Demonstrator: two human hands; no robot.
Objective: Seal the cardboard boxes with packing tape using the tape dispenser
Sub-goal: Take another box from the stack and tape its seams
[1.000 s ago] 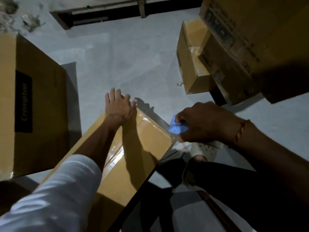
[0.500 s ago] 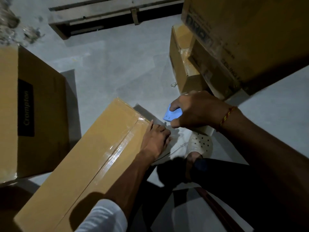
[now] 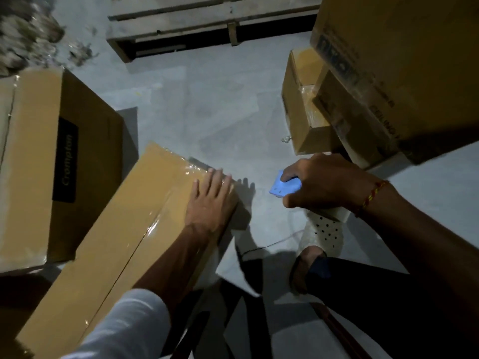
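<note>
A long brown cardboard box [image 3: 108, 242] lies tilted in front of me, with shiny clear tape running along its centre seam. My left hand [image 3: 210, 200] lies flat, fingers straight, on the box's far right end over the tape. My right hand [image 3: 321, 182] hovers to the right of the box and grips a light blue tape dispenser [image 3: 283, 187], with a pale tape roll partly hidden under the palm.
A big box with a black label [image 3: 64, 161] stands to the left. Stacked cardboard boxes [image 3: 388, 81] fill the upper right. A wooden pallet [image 3: 207, 19] lies at the back on the grey floor. A white perforated shoe [image 3: 326, 231] and a dark trouser leg are below my right hand.
My left hand slid from the box's right edge back onto its top end and now lies flat on the tape. The right hand with the dispenser stayed beside the box.
</note>
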